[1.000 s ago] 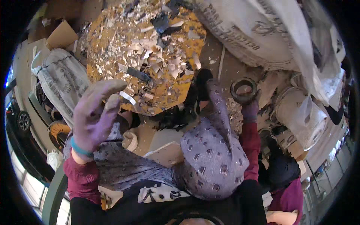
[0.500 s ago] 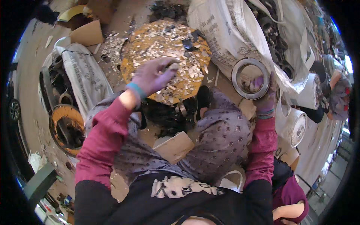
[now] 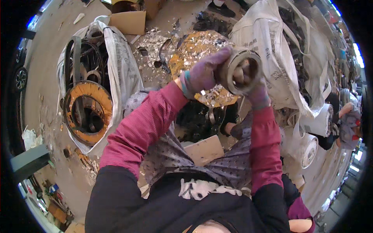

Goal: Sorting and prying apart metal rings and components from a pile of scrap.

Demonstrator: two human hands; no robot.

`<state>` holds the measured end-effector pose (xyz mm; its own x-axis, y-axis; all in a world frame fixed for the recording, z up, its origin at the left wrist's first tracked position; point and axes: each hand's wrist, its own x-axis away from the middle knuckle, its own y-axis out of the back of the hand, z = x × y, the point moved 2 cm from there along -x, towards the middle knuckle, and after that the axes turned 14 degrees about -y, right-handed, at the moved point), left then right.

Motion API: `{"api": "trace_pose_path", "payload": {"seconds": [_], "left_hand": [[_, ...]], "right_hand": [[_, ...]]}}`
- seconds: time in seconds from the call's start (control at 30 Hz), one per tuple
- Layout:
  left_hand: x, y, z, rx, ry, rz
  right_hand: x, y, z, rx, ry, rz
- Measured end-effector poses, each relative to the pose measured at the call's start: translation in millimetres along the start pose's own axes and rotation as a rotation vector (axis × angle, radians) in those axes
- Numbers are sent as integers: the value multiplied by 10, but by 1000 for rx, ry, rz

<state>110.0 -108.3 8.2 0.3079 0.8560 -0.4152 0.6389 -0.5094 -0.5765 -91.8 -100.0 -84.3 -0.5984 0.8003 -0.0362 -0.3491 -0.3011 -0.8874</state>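
Change: 0.5 s ago my left hand (image 3: 204, 72) was empty over the yellow board (image 3: 179, 58); it now meets the grey ring (image 3: 230, 74) at its 9 o'clock side, making contact 2-handed. Ring position: 2 o'clock from view center. My right hand (image 3: 258, 93) grips it at 5 o'clock, fingers apparently inside the bore. Left closure: cannot tell.

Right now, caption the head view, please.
Right hand holds a ring, left hand against it, near a littered yellow board.

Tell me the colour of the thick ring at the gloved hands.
The thick ring is dull grey; it shows best in the head view.
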Motion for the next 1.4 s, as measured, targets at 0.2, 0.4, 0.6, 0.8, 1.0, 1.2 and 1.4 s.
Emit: {"api": "trace_pose_path", "payload": {"seconds": [0.2,0.4,0.6,0.8,1.0,1.2,1.4], "left_hand": [[41,678,-157,-731,389,-259],[135,1208,-224,-430,318,-463],[185,1208,1,-110,386,-556],[230,1180,184,-157,479,-496],[204,1147,333,-150,518,-488],[226,1179,321,74,449,-618],[270,1215,424,-24,462,-688]], "right_hand": [[-295,308,-382,1571,-212,-892],[-558,345,-857,2218,-446,-986],[-782,464,-680,2291,-830,-969],[-656,596,-565,2244,-843,-926],[-683,540,-707,2249,-787,-1034],[-843,546,-590,2115,-977,-1094],[-417,338,-123,1854,-327,-959]]}}
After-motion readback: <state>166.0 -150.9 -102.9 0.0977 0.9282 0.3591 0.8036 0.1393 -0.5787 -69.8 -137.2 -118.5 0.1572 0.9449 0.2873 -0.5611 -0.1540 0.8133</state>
